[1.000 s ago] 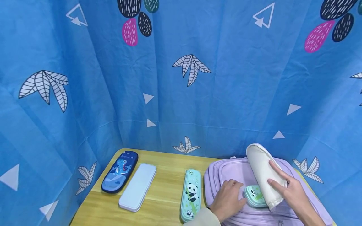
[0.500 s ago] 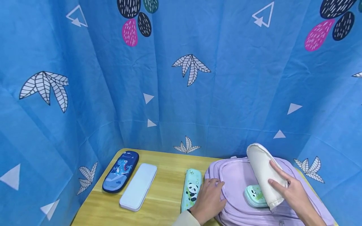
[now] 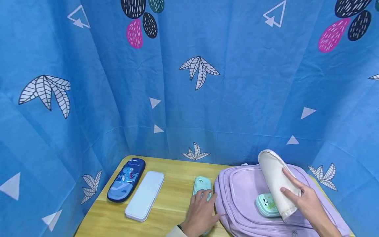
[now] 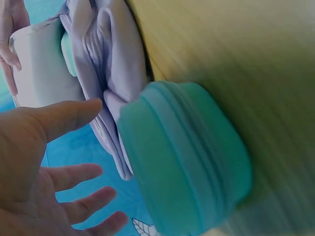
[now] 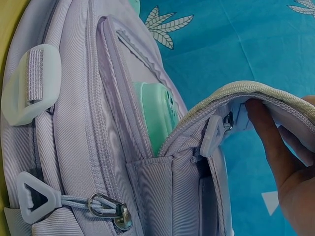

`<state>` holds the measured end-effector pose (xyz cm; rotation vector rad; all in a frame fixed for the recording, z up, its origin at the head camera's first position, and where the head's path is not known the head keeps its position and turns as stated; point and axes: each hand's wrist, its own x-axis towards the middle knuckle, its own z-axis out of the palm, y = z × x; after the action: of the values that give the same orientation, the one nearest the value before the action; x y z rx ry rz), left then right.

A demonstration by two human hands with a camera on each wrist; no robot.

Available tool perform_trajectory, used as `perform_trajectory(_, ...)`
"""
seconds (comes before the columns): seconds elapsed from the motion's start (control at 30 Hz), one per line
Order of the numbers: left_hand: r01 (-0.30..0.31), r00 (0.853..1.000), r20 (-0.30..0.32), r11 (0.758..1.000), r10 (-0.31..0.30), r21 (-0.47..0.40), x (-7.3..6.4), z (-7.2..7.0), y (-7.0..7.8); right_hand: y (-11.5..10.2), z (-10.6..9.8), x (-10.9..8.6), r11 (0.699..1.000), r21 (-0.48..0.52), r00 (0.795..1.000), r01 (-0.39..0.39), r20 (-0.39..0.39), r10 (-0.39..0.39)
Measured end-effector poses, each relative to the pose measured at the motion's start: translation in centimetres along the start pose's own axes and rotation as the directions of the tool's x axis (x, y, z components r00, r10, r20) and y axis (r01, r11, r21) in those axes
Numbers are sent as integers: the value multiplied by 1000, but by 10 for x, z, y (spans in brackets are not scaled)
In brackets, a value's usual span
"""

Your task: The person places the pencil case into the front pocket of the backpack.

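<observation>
Left hand spread, holding nothing, over green pencil case on table, beside lilac backpack. Right hand pinches backpack's raised flap. Looks like reaching for the case; next move likely calls for closing round it.

left: case, box | middle: second case | right: backpack, third case inside

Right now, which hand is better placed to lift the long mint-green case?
Probably the left hand, above that case; the right hand holds the cream flap of the lilac fabric backpack.
</observation>
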<state>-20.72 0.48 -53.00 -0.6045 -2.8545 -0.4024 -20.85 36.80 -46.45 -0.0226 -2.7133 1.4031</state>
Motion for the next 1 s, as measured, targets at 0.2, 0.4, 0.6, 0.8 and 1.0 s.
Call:
perform_trajectory(0.2, 6, 999, 36, 998, -9, 68, -11, -5, -15, -2, 0, 0, 1000, 2, 1000, 1, 4, -1)
perform_trajectory(0.4, 45, 991, 123, 998, -52, 53, -15, -4, -27, -3, -1, 0, 1000, -5, 1000, -10, 15, 10)
perform_trajectory(0.6, 134, 971, 202, 991, -129, -8, -17, -6, -35, -2, 0, 0, 1000, -23, 1000, -10, 4, 10)
perform_trajectory(0.8, 231, 947, 248, 970, -206, -77, -21, -11, -45, -1, 1, 0, 1000, -17, 1000, -18, -8, 18)
perform_trajectory(1.0, 307, 930, 253, 942, -266, -138, -27, -14, -56, -2, 2, -1, 1000, -6, 1000, -12, -11, 12)
